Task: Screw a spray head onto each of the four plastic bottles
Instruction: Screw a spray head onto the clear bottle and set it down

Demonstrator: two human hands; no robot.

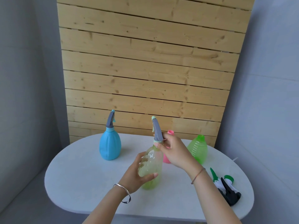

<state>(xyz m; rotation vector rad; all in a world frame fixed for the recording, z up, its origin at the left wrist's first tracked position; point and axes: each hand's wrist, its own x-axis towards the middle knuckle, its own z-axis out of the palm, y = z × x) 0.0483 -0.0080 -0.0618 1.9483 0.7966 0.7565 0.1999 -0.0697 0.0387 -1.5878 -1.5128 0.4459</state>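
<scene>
One bottle done, the second in my hands, two left to cap.

On the white table point(77, 175) the blue bottle point(110, 145) wears its head. My left hand point(137, 172) wraps the yellow-green bottle point(151, 165); my right hand point(174, 151) pinches the grey spray head point(157, 131) collar. The green bottle point(198, 149) and pink bottle point(169, 133) stand open, two loose spray heads point(226, 188) near them.

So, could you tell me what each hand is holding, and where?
The left hand grips the yellow-green bottle around its body; the right hand pinches the collar of its spray head at the neck.
</scene>
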